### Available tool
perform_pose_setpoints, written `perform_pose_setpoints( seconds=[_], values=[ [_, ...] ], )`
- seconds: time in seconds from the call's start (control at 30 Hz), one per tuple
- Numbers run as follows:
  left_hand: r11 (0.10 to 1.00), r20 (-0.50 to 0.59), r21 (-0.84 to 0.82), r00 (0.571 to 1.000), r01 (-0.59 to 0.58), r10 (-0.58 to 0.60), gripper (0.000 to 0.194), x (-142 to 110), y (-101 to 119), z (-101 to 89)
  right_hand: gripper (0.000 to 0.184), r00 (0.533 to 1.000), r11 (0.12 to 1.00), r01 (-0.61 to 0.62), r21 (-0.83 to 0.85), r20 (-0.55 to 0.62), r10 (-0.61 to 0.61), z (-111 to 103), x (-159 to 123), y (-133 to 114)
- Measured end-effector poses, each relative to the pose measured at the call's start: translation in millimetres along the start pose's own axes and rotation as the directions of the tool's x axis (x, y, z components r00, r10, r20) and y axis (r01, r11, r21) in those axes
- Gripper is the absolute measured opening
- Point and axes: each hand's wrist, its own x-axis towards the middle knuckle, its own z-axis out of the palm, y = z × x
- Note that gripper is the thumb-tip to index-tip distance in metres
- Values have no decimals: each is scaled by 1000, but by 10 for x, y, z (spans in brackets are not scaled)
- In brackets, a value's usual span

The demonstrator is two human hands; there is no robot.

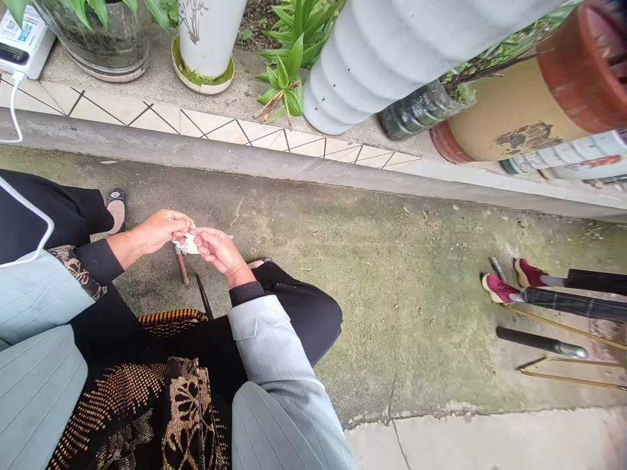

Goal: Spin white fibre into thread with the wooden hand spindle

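Note:
My left hand and my right hand meet in front of my knees, both with fingers curled round a small white object, perhaps a garlic bulb or a crumpled scrap; I cannot make out which. The hands touch each other over it. I am seated low, in black trousers and a pale grey striped jacket. Below the hands a rusty metal rod and a dark stick lie on the concrete ground. A woven orange-and-black basket rim shows between my knees.
A tiled kerb runs across the top, carrying a glass planter, a white pot, a large white ribbed pot and a tan and red pot. At right are another person's red shoes and chair legs. A white cable crosses my left sleeve.

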Motion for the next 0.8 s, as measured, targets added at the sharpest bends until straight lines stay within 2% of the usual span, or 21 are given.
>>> perform_pose_setpoints(
  seconds=[0.17,0.3,0.43,0.6,0.7,0.8],
  values=[
    [998,108,-43,993,49,-45,6,13,-19,-51,28,1000,1000,5,-10,7,-5,-13,20,-1],
    [999,126,2,991,49,-49,7,17,-5,-59,29,1000,999,-1,-43,-4,1,-46,31,9],
    [999,142,23,989,43,-46,15,-1,26,-54,27,999,999,17,-39,31,-16,-60,22,11],
    [997,212,55,975,52,-62,19,-31,71,-56,26,997,998,16,-68,76,-11,-53,1,-2],
    [995,199,88,978,41,-58,19,-39,82,-50,24,995,994,41,-97,99,-31,-50,-17,-25],
    [990,176,141,983,18,-42,19,-39,81,-45,24,997,990,27,-140,72,-17,-45,-29,-49]
  ],
)
